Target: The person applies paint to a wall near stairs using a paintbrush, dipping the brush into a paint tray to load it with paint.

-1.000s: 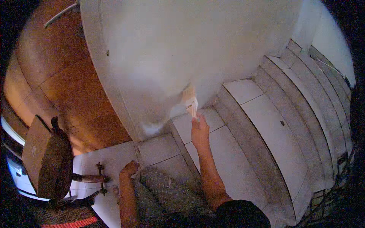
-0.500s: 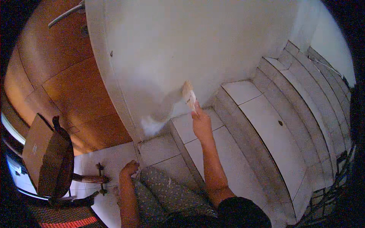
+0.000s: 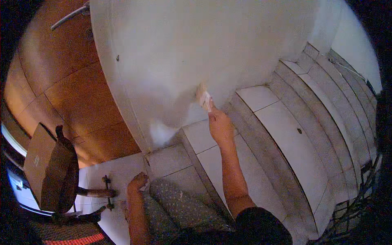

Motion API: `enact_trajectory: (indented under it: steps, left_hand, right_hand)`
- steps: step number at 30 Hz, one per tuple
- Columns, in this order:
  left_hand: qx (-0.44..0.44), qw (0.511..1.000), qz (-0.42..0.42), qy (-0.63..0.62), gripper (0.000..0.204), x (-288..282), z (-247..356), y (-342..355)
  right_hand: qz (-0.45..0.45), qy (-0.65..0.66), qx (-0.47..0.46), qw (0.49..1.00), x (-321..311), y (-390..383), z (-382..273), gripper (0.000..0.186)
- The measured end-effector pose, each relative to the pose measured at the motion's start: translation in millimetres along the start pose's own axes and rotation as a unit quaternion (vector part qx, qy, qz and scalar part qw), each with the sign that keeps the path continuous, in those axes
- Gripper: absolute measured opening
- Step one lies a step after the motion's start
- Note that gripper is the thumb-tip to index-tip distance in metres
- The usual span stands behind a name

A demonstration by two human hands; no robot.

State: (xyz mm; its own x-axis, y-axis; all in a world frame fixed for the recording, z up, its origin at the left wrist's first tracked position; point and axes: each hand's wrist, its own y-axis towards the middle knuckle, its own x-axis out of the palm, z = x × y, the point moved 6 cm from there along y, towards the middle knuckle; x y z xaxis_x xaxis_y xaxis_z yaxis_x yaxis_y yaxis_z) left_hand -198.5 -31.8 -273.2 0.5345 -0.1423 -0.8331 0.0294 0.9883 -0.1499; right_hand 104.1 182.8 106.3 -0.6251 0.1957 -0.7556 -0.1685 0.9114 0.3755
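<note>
My right hand grips a paintbrush by its handle. The pale bristles point up and away and seem to meet the off-white wall, low down beside the stairs. Around the brush the wall's coating looks uneven, with brighter white patches to the left. Near my patterned trouser leg, my left hand hangs low with its fingers curled. A small whitish bit shows at those fingers, too unclear to name.
Tiled steps climb to the right, beside the wall. A brown wooden door with a metal handle stands left. Lower left is a chair with a dark back; below it lies a dark mat with a red stripe. A black metal railing runs lower right.
My right hand has shifted slightly right with the paintbrush, whose bristles now sit a little higher on the wall. My left hand stays nearly in place.
</note>
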Motion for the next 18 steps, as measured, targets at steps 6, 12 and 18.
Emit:
enact_trajectory:
  steps: [6,12,18]
  left_hand:
    - [-0.12,0.973,0.051,-0.19,0.025,-58,19,-6]
    - [-0.207,0.964,-0.092,-0.139,0.027,-44,23,14]
    - [-0.184,0.97,-0.085,-0.133,0.028,-26,-9,12]
  right_hand:
    - [-0.018,0.023,-0.041,0.999,-22,-16,-19,0.037]
    - [0.052,0.04,0.0,0.998,-16,-3,-5,0.038]
    - [-0.059,-0.028,-0.044,0.997,-5,-19,-14,0.035]
